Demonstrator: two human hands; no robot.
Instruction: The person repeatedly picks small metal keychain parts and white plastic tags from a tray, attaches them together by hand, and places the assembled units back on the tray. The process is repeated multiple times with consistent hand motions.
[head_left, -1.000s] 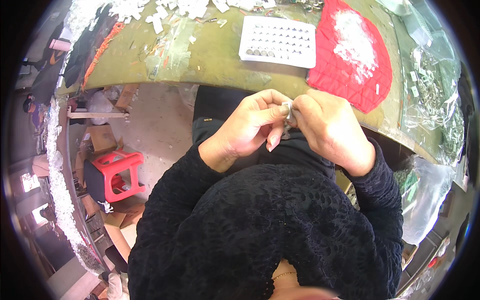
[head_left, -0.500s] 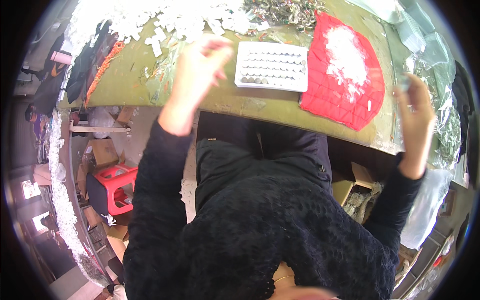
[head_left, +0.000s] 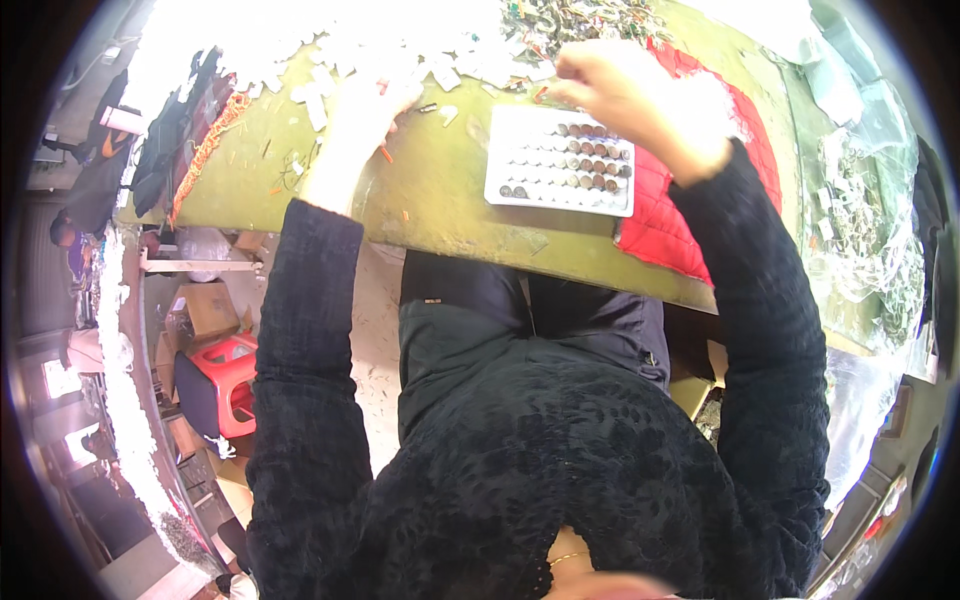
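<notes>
Left hand: our left hand (head_left: 365,105) reaches to the far left of the table (head_left: 440,205), into the heap of small white pieces (head_left: 330,60); glare washes out the fingers, so we cannot tell whether they are apart or closed on a piece.
Right hand: our right hand (head_left: 625,95) hangs over the far right corner of the white tray (head_left: 560,160), fingers curled together toward the scrap at the far edge; whether they pinch anything we cannot tell.
Tray: it lies flat between our two hands, just left of the red cloth (head_left: 665,225) and touching its edge; the right-hand pockets hold small dark round parts, those toward the left look pale.
Far edge: a tangle of small metal bits (head_left: 580,20) lies beyond the tray.
Doing it well: we judge it best to pick a single piece from the heap, check it sits square in the fingers, and bring both hands in near the tray before fitting anything, since the far heap is too bright to sort by eye.
Change since half a second ago: our right hand has swung in from the far right to the tray's far corner; our left hand has stayed at the white heap.
</notes>
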